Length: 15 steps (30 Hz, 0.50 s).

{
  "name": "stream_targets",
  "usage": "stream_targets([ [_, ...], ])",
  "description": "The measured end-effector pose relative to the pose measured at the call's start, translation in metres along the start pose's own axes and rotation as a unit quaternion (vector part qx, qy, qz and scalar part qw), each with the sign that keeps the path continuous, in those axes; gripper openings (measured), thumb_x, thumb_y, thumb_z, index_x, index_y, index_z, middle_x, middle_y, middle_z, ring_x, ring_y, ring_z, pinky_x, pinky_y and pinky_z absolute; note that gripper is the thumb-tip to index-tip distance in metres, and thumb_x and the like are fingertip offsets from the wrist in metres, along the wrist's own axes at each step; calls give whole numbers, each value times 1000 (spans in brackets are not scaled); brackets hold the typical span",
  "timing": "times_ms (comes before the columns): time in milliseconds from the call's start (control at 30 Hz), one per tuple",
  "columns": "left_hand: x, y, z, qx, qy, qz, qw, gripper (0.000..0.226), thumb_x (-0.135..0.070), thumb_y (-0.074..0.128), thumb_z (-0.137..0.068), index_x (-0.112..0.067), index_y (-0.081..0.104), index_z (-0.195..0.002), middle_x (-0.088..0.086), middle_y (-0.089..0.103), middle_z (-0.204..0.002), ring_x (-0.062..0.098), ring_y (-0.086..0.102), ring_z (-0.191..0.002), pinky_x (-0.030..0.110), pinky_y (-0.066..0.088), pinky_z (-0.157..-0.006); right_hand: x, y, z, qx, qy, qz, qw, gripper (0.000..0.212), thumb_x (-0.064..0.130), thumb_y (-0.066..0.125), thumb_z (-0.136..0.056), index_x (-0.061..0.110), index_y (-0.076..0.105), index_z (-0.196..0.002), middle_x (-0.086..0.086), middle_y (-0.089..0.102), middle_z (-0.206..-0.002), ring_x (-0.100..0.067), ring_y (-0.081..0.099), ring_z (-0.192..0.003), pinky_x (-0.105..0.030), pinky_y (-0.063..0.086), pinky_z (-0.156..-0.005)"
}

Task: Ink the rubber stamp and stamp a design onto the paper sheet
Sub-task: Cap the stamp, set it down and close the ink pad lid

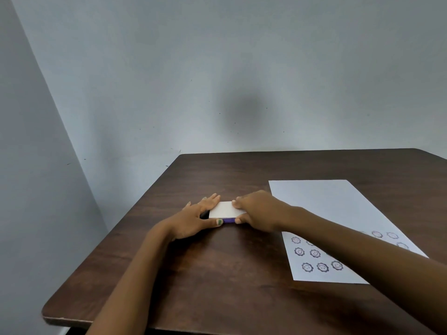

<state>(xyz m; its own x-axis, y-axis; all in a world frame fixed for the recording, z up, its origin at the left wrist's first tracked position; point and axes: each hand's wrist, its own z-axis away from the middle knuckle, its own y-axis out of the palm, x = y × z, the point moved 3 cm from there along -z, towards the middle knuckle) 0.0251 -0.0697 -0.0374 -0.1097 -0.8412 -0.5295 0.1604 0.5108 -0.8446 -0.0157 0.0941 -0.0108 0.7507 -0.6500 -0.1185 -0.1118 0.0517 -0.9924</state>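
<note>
A flat ink pad case [223, 211] with a white lid and a purple base lies shut on the dark wooden table [217, 274], left of centre. My left hand [193, 220] grips its left side, thumb on the near edge. My right hand [257, 211] grips its right side, fingers on the lid's far corner and thumb on the near edge. A white paper sheet [326, 209] lies to the right, with several smiley flower prints [314, 253] on its near half. My right forearm crosses over part of the sheet. No rubber stamp is visible.
The table stands in a corner against pale grey walls [217, 81]. Its left edge and rounded near-left corner [48, 313] are close to my left arm.
</note>
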Motion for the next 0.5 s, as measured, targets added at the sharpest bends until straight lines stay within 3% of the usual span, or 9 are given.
stream_targets([
  [167, 0, 6, -2, -17, -7, -33, 999, 64, -34, 42, -98, -26, 6, -150, -8, -4, -159, 10, -6, -146, 38, -10, -116, 12, 6, 7, -61, 3, 53, 997, 35, 25, 39, -96, 3, 46, -122, -18, 55, -127, -32, 54, -111, -44, 40, -99],
  [267, -6, 13, 1, -68, -2, -59, 996, 57, -28, 39, -100, -24, 10, -150, -6, -1, -159, 15, -6, -146, 39, -7, -116, 19, 11, 12, -88, 56, -46, 993, 30, 15, 36, -95, 0, 48, -118, -20, 56, -120, -35, 53, -109, -47, 43, -92],
  [367, -15, 21, 6, -128, 15, -105, 986, 51, -22, 35, -101, -22, 18, -149, -5, 10, -159, 18, -1, -147, 38, -3, -117, 24, 5, 19, -121, 83, -142, 979, 27, 9, 33, -93, -3, 56, -102, -25, 60, -104, -39, 57, -95, -43, 43, -74],
  [500, -24, 27, 11, -185, 40, -162, 968, 46, -14, 30, -101, -20, 30, -146, -2, 26, -156, 16, 13, -146, 28, -4, -115, 30, 4, 24, -142, 67, -161, 974, 24, 1, 35, -90, -6, 55, -101, -27, 57, -107, -41, 54, -98, -48, 42, -77],
])
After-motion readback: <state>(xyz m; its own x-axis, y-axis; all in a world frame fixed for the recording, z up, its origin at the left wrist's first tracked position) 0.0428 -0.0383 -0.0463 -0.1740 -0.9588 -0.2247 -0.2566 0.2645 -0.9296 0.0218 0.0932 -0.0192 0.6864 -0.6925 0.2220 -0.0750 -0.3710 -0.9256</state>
